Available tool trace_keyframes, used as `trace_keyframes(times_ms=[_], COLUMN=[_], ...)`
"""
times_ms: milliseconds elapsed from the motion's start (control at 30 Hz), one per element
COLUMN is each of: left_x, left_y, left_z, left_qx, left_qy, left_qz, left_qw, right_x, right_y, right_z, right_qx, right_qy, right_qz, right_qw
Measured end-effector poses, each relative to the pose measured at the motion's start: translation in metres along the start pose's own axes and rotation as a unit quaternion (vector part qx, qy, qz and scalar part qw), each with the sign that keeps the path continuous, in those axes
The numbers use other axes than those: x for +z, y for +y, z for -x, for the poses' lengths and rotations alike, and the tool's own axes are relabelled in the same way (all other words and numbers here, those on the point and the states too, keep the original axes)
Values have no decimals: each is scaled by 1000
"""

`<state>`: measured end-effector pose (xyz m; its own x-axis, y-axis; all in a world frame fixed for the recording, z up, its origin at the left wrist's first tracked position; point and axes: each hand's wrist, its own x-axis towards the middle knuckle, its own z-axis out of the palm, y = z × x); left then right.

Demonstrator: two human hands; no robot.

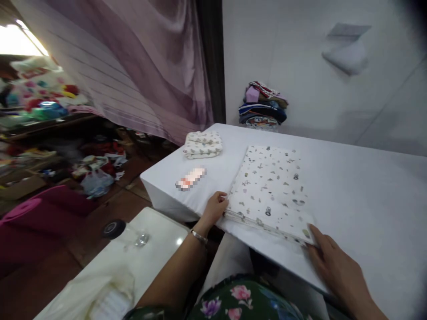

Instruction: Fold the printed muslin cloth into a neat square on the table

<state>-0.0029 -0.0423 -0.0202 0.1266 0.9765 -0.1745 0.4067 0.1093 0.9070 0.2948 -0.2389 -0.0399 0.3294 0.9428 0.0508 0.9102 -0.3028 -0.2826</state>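
A folded white cloth (271, 186) with small printed motifs lies flat in layers on the white-covered table (353, 204). At its near left corner, my left hand (216, 206) has its fingers closed on the edge. My right hand (336, 262) pinches the near right corner, thumb on top and the other fingers beneath. A second bundle of similar printed cloth (203, 146), folded small, rests at the table's far left. Between that bundle and my left hand is a blurred-out oblong item (191, 178), its kind hidden.
A stack of folded clothes (263, 106) stands by the wall behind the table. Mauve curtain (160, 66) hangs at the back left. Close on my left is a glossy white surface (150, 244); a pink roll (40, 218) and a plastic bag (96, 182) lie beyond it.
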Motion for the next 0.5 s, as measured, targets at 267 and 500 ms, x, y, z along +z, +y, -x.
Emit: trace_keyframes(times_ms=[267, 500], left_x=[-1, -1], left_y=[1, 12], left_z=[7, 15], left_qx=[36, 55], left_qy=[-4, -15], left_qz=[-120, -223], left_qw=[992, 973], right_x=[6, 33], right_y=[18, 48], right_z=[-9, -2], right_qx=[3, -9], right_qy=[8, 7], right_qz=[-37, -81], right_qw=[999, 997])
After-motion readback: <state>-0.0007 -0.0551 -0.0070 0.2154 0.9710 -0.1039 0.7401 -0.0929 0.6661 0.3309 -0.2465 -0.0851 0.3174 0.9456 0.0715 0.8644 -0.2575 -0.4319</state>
